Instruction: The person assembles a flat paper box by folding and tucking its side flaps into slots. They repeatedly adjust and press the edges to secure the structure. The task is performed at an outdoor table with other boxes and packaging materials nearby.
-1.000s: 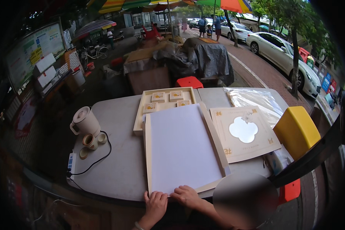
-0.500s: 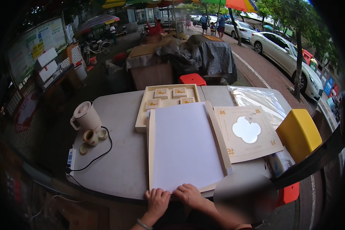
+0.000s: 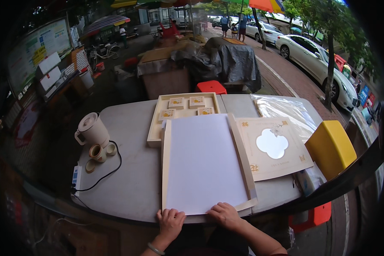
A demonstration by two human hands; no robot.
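Observation:
A large shallow cardboard box [image 3: 204, 162], cream along its raised sides and white inside, lies in front of me at the table's near edge. At its near left corner my left hand [image 3: 170, 222] is closed, fingers bent over the near edge. My right hand [image 3: 224, 216] pinches the same edge farther right, near the right corner. The thumbs are mostly hidden. Beyond, partly covered by the box's far end, rests a cream tray [image 3: 154, 128] with several small square boxes [image 3: 196, 101] in it.
A printed cream lid with a flower-shaped window [image 3: 294, 150], a clear plastic packet [image 3: 283, 109] and a yellow box [image 3: 332, 145] occupy the right side. At left stand a kettle [image 3: 92, 129], small cups [image 3: 97, 152] and a corded power strip [image 3: 76, 177]. Red stools [image 3: 318, 214] are around the table [image 3: 132, 187].
My right hand has slid right along the near edge, away from my left hand. The left hand has shifted slightly left toward the corner. The whole view has moved a little.

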